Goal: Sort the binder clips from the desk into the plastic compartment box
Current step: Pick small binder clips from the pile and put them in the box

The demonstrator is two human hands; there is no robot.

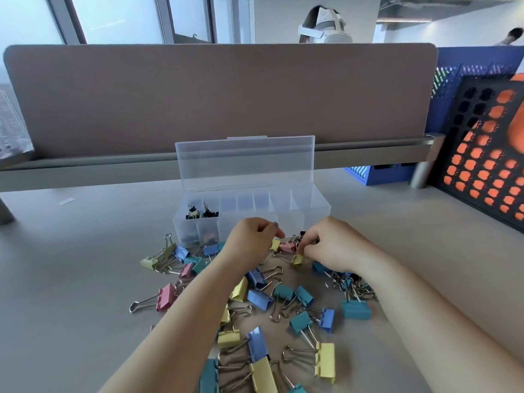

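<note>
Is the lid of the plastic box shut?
No, the lid of the plastic box stands open, tipped up behind the compartments.

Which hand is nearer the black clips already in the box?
Left. The left hand sits just right of and in front of the black clips; the right hand is farther right, pinching a small yellow clip.

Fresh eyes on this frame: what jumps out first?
The heap of pastel binder clips strewn over the near desk, yellow, blue, teal and pink. Both hands meet at its far edge, the right hand pinching a small yellow clip, the left hand curled beside it. Just behind stands the clear compartment box, lid up, only its leftmost cells holding a few dark clips.
</note>
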